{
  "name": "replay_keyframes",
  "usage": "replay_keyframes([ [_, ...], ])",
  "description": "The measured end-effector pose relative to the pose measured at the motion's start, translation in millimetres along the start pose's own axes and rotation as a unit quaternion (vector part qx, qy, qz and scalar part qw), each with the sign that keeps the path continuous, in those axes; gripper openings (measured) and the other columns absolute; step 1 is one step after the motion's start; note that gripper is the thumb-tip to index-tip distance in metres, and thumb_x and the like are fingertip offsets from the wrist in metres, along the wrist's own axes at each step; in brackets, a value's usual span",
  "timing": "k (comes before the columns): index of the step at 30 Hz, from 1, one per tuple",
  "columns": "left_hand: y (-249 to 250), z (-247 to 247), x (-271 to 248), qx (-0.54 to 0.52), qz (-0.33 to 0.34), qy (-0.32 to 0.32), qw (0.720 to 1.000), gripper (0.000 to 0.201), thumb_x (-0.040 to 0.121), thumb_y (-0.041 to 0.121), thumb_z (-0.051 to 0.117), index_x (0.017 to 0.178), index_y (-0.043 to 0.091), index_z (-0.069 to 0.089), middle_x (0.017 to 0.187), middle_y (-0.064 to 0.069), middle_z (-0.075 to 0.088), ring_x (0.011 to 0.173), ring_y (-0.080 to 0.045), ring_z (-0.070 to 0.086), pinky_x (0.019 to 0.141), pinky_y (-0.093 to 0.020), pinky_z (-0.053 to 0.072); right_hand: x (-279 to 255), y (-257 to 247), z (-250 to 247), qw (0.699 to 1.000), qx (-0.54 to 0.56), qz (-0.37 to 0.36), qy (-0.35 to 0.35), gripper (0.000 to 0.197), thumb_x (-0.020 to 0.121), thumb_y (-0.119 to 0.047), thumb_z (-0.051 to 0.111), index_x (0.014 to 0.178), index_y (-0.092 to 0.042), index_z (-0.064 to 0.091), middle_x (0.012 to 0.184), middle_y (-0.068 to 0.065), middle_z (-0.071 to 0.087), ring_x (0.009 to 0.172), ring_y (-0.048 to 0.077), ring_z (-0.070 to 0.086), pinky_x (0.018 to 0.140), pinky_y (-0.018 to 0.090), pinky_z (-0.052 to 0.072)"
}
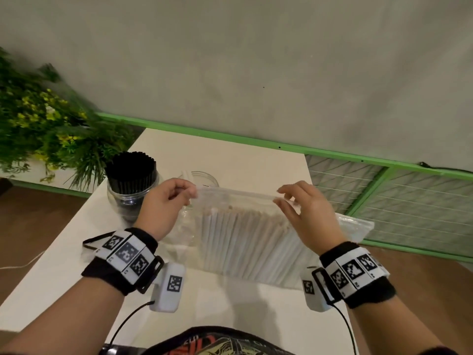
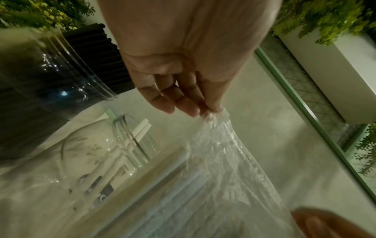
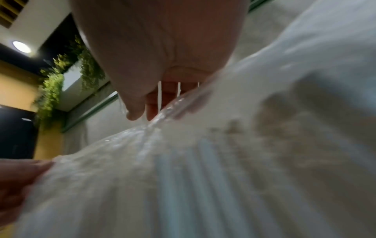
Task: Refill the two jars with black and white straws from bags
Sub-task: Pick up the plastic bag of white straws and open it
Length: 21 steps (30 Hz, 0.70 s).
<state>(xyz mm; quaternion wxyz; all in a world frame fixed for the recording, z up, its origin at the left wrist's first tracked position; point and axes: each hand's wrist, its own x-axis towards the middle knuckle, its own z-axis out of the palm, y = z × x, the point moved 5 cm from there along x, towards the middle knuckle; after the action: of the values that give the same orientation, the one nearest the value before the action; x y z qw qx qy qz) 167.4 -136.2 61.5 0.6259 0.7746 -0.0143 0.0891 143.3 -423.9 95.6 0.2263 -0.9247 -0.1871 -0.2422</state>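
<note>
Bag of white straws (image 1: 245, 242) (clear plastic): both hands, left (image 1: 163, 203) and right (image 1: 304, 216), pinch its top edge.

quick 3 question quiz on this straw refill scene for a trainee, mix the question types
1. True or false: the jar of black straws is already packed full.
2. Multiple choice: what does the left hand hold? A) a black straw B) the top edge of the clear bag of white straws C) the jar's rim
3. Fill in: the second jar, behind the bag, holds only a few ____ straws.

Key
1. True: black straws fill it and stick out above its mouth.
2. B: the left hand pinches one end of the bag's top edge, and the right hand holds the other end.
3. white
</note>
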Motion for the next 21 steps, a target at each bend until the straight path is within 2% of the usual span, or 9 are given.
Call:
replay_keyframes([
  [3, 5, 1, -5, 0.004, 0.006, 0.003, 1.0, 0.013, 0.09, 0.012, 0.062, 0.081, 0.021, 0.064, 0.071, 0.013, 0.067, 0.065, 0.001, 0.056, 0.066, -0.011, 0.045, 25, -50, 25, 0.997, 0.044, -0.057, -0.04, 0.039, 0.092, -0.041, 0.053, 0.12, -0.016, 0.06, 0.112, 0.001, 0.062, 0.095, 0.019, 0.058, 0.084, 0.031, 0.048],
  [5, 12, 2, -8, 0.033, 0.023, 0.009, 0.999, 0.01, 0.09, 0.013, 0.062, 0.081, 0.018, 0.064, 0.065, 0.021, 0.063, 0.06, 0.006, 0.052, 0.062, -0.008, 0.041, 41, -85, 47, 0.99, 0.073, -0.093, -0.078, 0.04, 0.092, -0.039, 0.055, 0.124, -0.015, 0.059, 0.117, 0.004, 0.063, 0.102, 0.023, 0.058, 0.089, 0.034, 0.046],
  [7, 17, 1, -11, 0.066, 0.042, 0.017, 0.997, 0.01, 0.091, 0.015, 0.061, 0.081, 0.017, 0.065, 0.068, 0.017, 0.063, 0.062, 0.004, 0.052, 0.062, -0.008, 0.039, 54, -109, 66, 0.983, 0.126, -0.091, -0.093, 0.029, 0.092, -0.029, 0.061, 0.116, -0.013, 0.066, 0.108, 0.006, 0.067, 0.098, 0.024, 0.06, 0.087, 0.035, 0.048],
  [9, 17, -1, -12, 0.09, 0.051, 0.022, 0.994, 0.009, 0.091, 0.018, 0.06, 0.084, 0.016, 0.065, 0.08, 0.007, 0.065, 0.069, -0.002, 0.053, 0.065, -0.01, 0.04, 61, -117, 75, 0.979, 0.173, -0.072, -0.077, 0.016, 0.09, -0.019, 0.062, 0.099, -0.009, 0.072, 0.092, 0.006, 0.07, 0.086, 0.023, 0.063, 0.08, 0.038, 0.051],
  [11, 15, -2, -12, 0.113, 0.055, 0.021, 0.992, 0.009, 0.092, 0.022, 0.059, 0.088, 0.015, 0.063, 0.087, -0.002, 0.062, 0.074, -0.007, 0.053, 0.066, -0.013, 0.04, 64, -117, 77, 0.979, 0.181, -0.068, -0.063, 0.013, 0.089, -0.012, 0.061, 0.09, -0.006, 0.073, 0.085, 0.006, 0.07, 0.08, 0.022, 0.063, 0.075, 0.04, 0.051],
  [14, 12, -2, -17, 0.14, 0.068, 0.026, 0.987, 0.007, 0.092, 0.023, 0.058, 0.087, 0.018, 0.061, 0.088, -0.002, 0.058, 0.077, -0.01, 0.051, 0.067, -0.02, 0.039, 63, -115, 80, 0.973, 0.189, -0.077, -0.106, 0.011, 0.09, -0.01, 0.061, 0.09, -0.004, 0.07, 0.087, 0.007, 0.068, 0.083, 0.022, 0.061, 0.077, 0.036, 0.049],
  [17, 8, -1, -22, 0.155, 0.075, 0.037, 0.984, 0.006, 0.092, 0.02, 0.059, 0.086, 0.02, 0.059, 0.088, 0.0, 0.056, 0.078, -0.006, 0.05, 0.066, -0.013, 0.037, 63, -114, 84, 0.969, 0.168, -0.093, -0.159, 0.012, 0.092, -0.015, 0.061, 0.093, -0.005, 0.067, 0.088, 0.007, 0.065, 0.084, 0.02, 0.056, 0.077, 0.033, 0.046],
  [19, 8, 0, -22, 0.155, 0.079, 0.04, 0.984, 0.007, 0.092, 0.018, 0.059, 0.085, 0.02, 0.059, 0.089, -0.002, 0.056, 0.079, -0.007, 0.051, 0.066, -0.008, 0.036, 62, -114, 82, 0.968, 0.153, -0.107, -0.17, 0.013, 0.093, -0.016, 0.059, 0.094, -0.005, 0.065, 0.09, 0.007, 0.063, 0.084, 0.02, 0.055, 0.076, 0.031, 0.044],
  [21, 9, 2, -22, 0.151, 0.09, 0.034, 0.984, 0.008, 0.092, 0.016, 0.059, 0.085, 0.019, 0.059, 0.088, -0.003, 0.055, 0.079, -0.008, 0.05, 0.068, -0.008, 0.037, 59, -115, 78, 0.968, 0.135, -0.129, -0.166, 0.011, 0.093, -0.014, 0.058, 0.094, -0.005, 0.063, 0.09, 0.007, 0.062, 0.083, 0.021, 0.055, 0.073, 0.03, 0.044],
])
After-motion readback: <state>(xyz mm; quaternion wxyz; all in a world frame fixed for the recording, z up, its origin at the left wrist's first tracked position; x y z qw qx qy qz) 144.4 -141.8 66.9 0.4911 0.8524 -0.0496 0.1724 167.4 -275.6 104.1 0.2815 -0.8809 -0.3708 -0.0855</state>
